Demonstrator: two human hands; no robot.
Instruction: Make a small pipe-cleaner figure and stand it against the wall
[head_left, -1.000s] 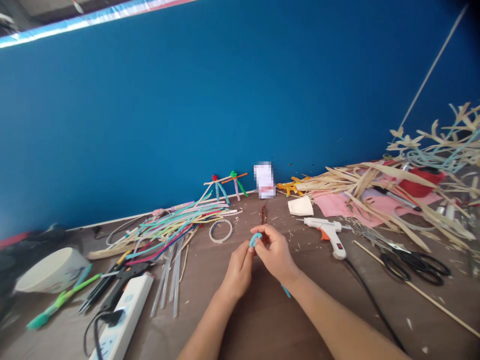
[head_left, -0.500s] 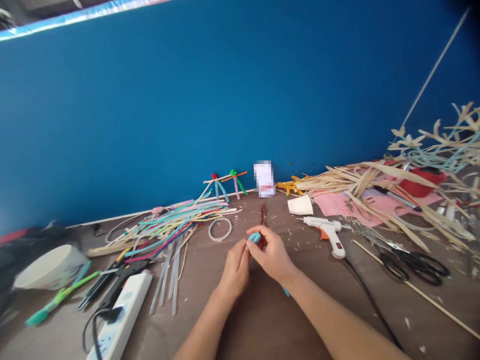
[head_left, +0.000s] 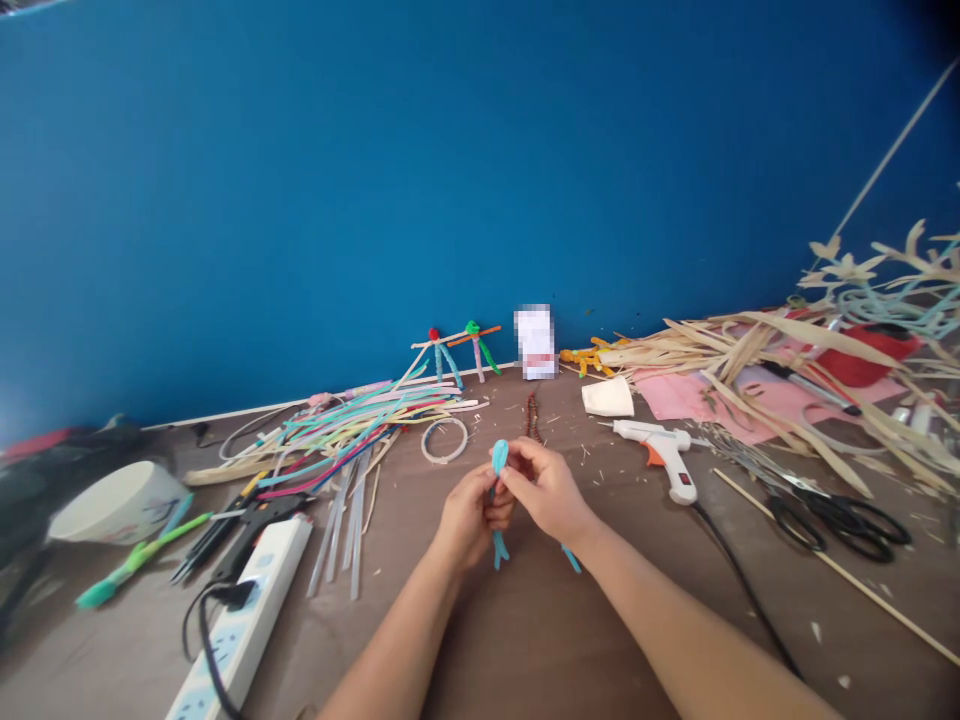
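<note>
While the hands worked, the coloured strips (head_left: 352, 425) lay at left, and two twisted figures (head_left: 457, 355) looked done by the wall. Left hand (head_left: 466, 520) and right hand (head_left: 546, 490) had fingers closed on the blue pipe cleaner (head_left: 499, 458), held mid-air. Its loop stood taller than earlier, a second end now hanging below. Glue gun (head_left: 664, 450) lay right, apart.

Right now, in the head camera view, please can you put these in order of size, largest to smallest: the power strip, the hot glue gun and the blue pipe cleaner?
1. White power strip, though it lies nearer the camera.
2. Tied: hot glue gun and blue pipe cleaner. They look close, and the cleaner is partly hidden, so I cannot rank them.
</note>
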